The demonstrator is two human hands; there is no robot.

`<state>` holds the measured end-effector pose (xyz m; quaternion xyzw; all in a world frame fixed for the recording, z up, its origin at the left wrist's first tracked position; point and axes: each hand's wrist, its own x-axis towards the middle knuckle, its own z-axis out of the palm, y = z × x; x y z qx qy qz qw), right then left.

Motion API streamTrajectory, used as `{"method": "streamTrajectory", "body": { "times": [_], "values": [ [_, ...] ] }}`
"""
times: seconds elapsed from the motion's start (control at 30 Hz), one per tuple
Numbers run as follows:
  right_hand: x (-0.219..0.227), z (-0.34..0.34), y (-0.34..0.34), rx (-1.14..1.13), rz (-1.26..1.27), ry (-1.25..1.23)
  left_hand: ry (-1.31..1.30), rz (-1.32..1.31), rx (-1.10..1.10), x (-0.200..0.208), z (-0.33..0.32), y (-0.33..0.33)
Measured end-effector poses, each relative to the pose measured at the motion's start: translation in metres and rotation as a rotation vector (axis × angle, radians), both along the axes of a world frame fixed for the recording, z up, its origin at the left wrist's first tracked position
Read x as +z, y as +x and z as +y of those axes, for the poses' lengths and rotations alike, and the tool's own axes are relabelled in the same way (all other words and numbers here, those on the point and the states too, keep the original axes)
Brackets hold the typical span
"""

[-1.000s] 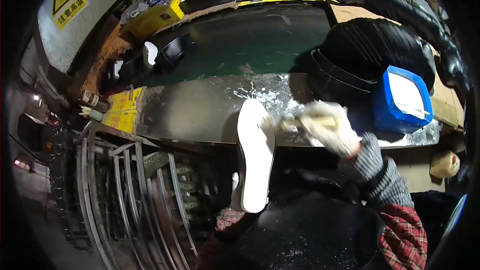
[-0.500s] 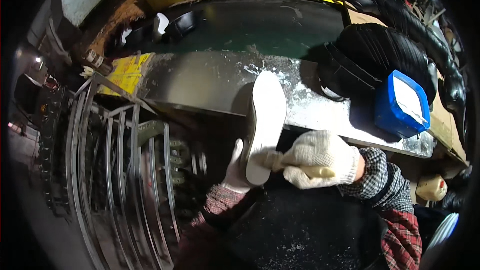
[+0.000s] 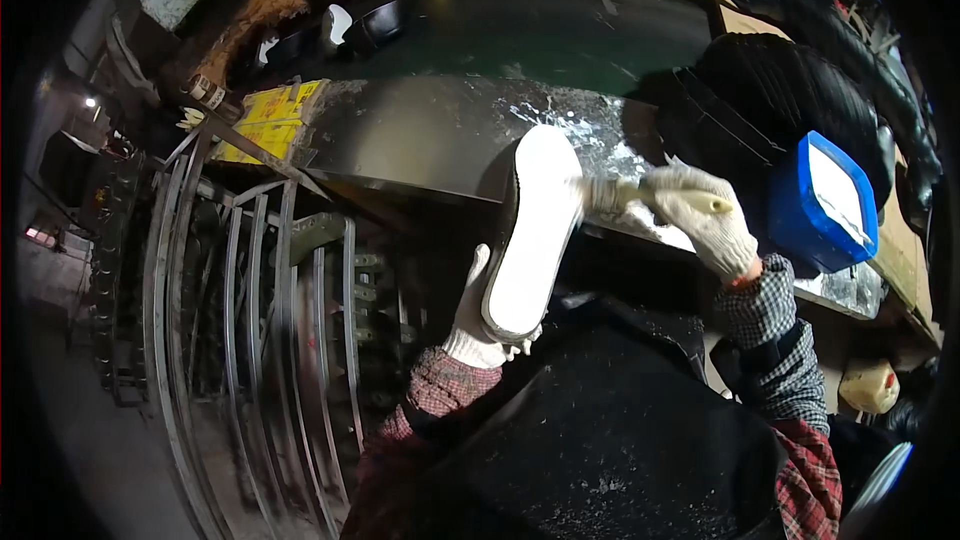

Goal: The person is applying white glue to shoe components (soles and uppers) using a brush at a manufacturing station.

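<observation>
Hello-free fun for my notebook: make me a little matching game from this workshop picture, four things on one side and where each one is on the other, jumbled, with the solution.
Things
1. white shoe sole
2. brush
3. blue tub
4. metal rack

Places
A. at the right end of the workbench
B. in the right gloved hand
C. at the lower left of the picture
D. in the left gloved hand

Pairs: 1-D, 2-B, 3-A, 4-C

One held white sole (image 3: 535, 230) and one brush (image 3: 608, 195) — plus one blue tub (image 3: 806, 228), one pale jug (image 3: 867, 387).
</observation>
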<state>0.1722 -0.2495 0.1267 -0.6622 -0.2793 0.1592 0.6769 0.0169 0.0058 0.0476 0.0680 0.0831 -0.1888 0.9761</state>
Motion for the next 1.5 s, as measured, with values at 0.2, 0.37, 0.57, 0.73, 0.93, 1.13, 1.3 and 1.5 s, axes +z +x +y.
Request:
{"method": "streamTrajectory", "body": {
  "times": [0.2, 0.37, 0.57, 0.73, 0.93, 1.13, 1.3, 1.5],
  "values": [
    [0.091, 0.073, -0.029, 0.402, 0.368, -0.615, 0.214, 0.202, 0.21, 0.041, 0.046, 0.037],
    [0.078, 0.072, -0.01, 0.41, -0.245, -0.285, 0.883, 0.205, 0.4, 0.088, 0.083, 0.108],
    [0.064, 0.022, 0.008, 0.095, -0.73, -0.185, 0.285, 0.21, 0.723, 0.064, 0.122, 0.201],
    [0.071, -0.073, -0.017, -0.208, -0.575, -0.121, 0.658, 0.285, -0.124, 0.073, -0.065, 0.228],
    [0.073, -0.153, -0.067, -0.709, -0.426, -0.021, 0.963, 0.193, -0.307, 0.11, -0.141, 0.22],
    [0.087, -0.212, -0.038, -1.083, -0.519, -0.395, 1.089, 0.067, 0.221, 0.126, -0.113, 0.183],
    [0.078, -0.222, -0.006, -0.995, -0.391, -0.576, 0.365, -0.355, 0.096, 0.084, 0.03, 0.108],
    [0.064, -0.238, -0.051, -1.115, -0.688, -0.608, 0.726, -0.035, 0.357, 0.003, 0.071, 0.014]
  ]
}}
